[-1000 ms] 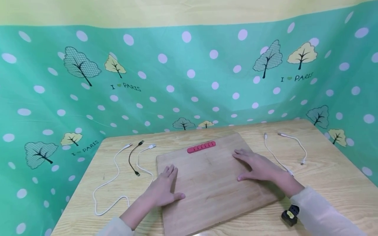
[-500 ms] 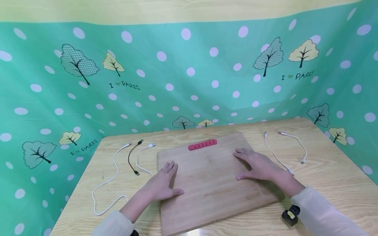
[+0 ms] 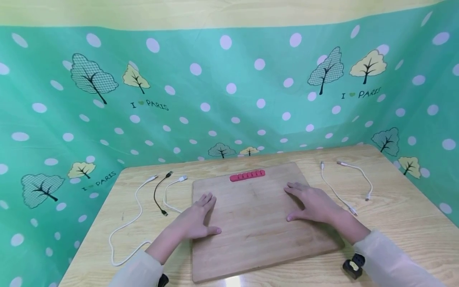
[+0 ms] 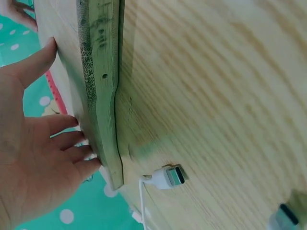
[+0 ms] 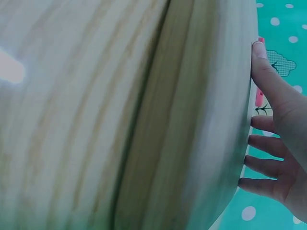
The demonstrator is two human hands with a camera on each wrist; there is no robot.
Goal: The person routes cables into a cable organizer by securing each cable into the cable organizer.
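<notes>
In the head view a wooden board [image 3: 251, 239] lies slightly turned on the table. Its far edge carries a red strip [image 3: 247, 175] with a row of slots, apparently a cable organizer. My left hand [image 3: 197, 218] rests on the board's left edge, fingers extended and thumb spread. On the right part of the board lies my right hand [image 3: 313, 204], fingers spread too. Both wrist views show fingertips touching the board's upper face, with neither hand gripping anything. From the left wrist, the board's side edge [image 4: 103, 72] and a white cable plug [image 4: 169, 177] beside it are visible.
Left of the board lie a long white cable [image 3: 138, 211], a short black cable [image 3: 155, 195] and another white cable [image 3: 165, 195]. Two white cables [image 3: 333, 189] [image 3: 363, 174] lie on the right. A green dotted curtain [image 3: 229, 99] encloses the table's back and sides.
The board has turned slightly clockwise, its left side shifting away from me. My left hand has moved a little forward with it; the right hand has barely moved. The head view has shifted slightly.
</notes>
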